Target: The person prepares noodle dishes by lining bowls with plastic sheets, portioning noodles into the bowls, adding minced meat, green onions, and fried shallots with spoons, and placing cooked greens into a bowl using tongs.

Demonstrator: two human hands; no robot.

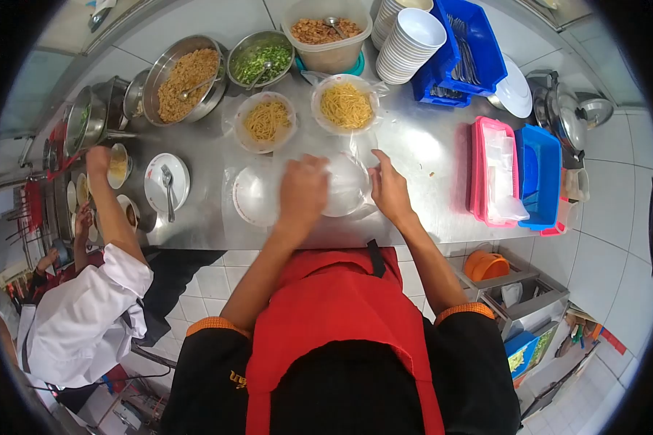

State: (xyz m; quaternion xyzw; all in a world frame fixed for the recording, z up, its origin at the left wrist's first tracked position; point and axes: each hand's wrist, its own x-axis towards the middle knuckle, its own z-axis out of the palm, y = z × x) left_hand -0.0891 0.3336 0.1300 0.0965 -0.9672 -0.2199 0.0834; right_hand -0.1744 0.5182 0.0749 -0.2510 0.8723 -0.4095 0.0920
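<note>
Two white bowls stand before me at the front of the steel counter, a left bowl (pixel 252 197) and a right bowl (pixel 347 187), with no food visible in them. Clear plastic film (pixel 365 206) lies over and around the right one. My left hand (pixel 302 192) is between the two bowls, its fingers smeared by motion. At the right bowl's right edge, my right hand (pixel 392 188) pinches the film between thumb and fingers. Behind them sit two plastic-lined bowls of yellow noodles, one left (pixel 267 121) and one right (pixel 346 106).
Along the back are a bowl of minced topping (pixel 187 85), chopped greens (pixel 261 65), a tub of brown topping (pixel 319 32), stacked bowls (pixel 412 47) and a blue cutlery bin (pixel 471 43). Pink (pixel 479 174) and blue trays (pixel 551 156) stand right. A co-worker's arm (pixel 120 210) reaches in left.
</note>
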